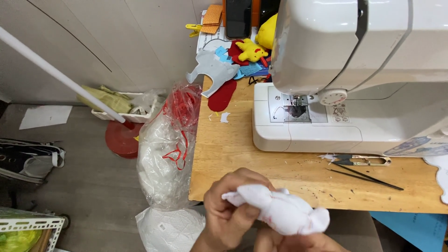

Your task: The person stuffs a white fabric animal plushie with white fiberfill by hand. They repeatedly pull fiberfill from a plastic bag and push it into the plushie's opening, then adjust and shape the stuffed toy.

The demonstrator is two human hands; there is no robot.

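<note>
Head view: at the bottom centre of the frame, a small white stuffed fabric piece [280,212] is gripped by the left hand [228,210], fingers clenched around its left end. It is supported from below by the right hand [298,242], mostly hidden. Above, a white sewing machine [354,74] is seen on the wooden tabletop [224,144].

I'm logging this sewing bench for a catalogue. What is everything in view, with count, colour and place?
sewing machine: one, white, on table, right
wooden table: one, light brown
tweezers: one, black, in front of machine
snips: one, metal, beside tweezers
felt pieces: several, grey, red, blue, table's far end
plush toy: one, yellow, on felt
phone: one, black, far end
plastic bag: one, clear with red, left of table
white fabric piece: one, held in both hands
left hand; right hand: gripping fabric
</note>
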